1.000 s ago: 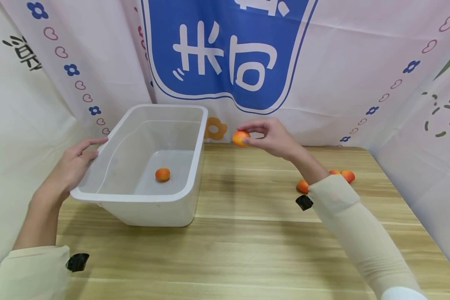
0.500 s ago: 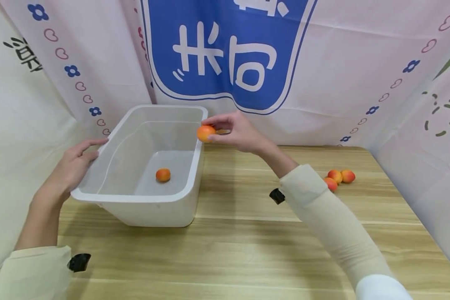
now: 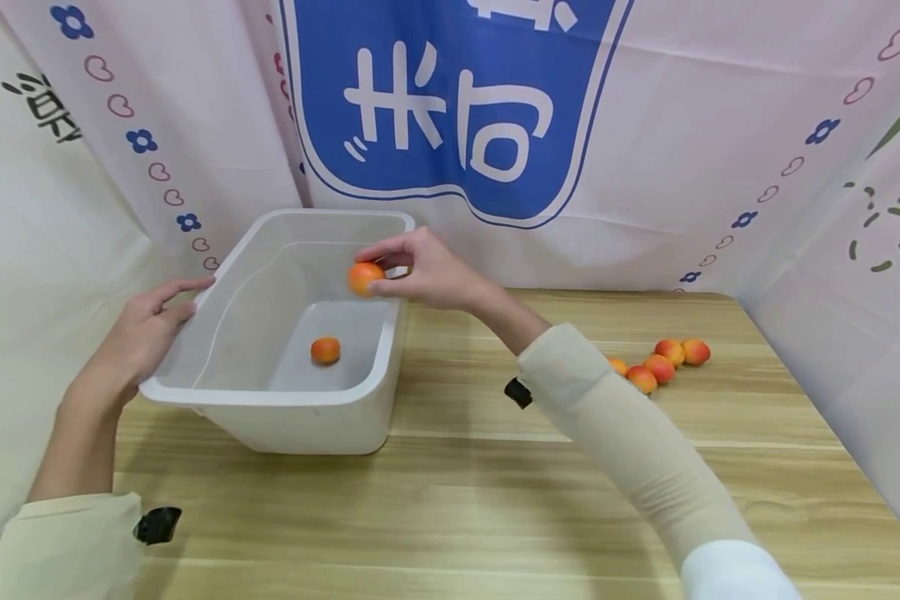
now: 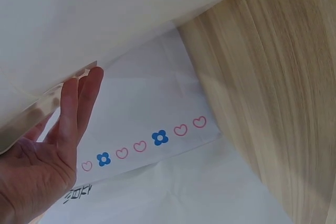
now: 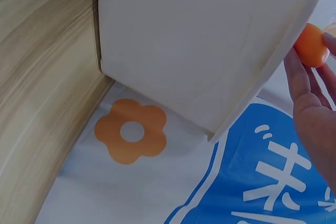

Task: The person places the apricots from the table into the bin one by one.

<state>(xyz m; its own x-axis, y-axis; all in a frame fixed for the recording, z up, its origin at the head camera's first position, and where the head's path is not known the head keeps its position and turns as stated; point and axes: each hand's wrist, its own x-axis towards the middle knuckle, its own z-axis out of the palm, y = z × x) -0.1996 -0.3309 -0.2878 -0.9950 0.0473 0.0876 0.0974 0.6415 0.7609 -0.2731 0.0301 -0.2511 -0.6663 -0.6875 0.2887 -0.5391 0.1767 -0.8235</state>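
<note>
My right hand [image 3: 427, 271] has carried the pinched apricot [image 3: 365, 277] over the bin's rim [image 3: 399, 312]; my left hand [image 3: 141, 329], fingers straight, steadies the far wall.

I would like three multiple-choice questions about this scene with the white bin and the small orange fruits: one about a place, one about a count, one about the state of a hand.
1. Where is the fruit held by the right hand?
A. Over the open white bin
B. On the table beside the loose fruits
C. Under the bin

2. How many fruits lie on the floor of the bin?
A. None
B. One
C. Three

3. What is the left hand doing?
A. Pinching a fruit
B. Lying flat on the table
C. Resting on the left rim of the bin

Answers:
1 A, the held fruit hangs inside the outline of the white bin, above its floor.
2 B, a single fruit in the bin lies there.
3 C, its fingers lie straight along the bin wall, holding no fruit.
</note>
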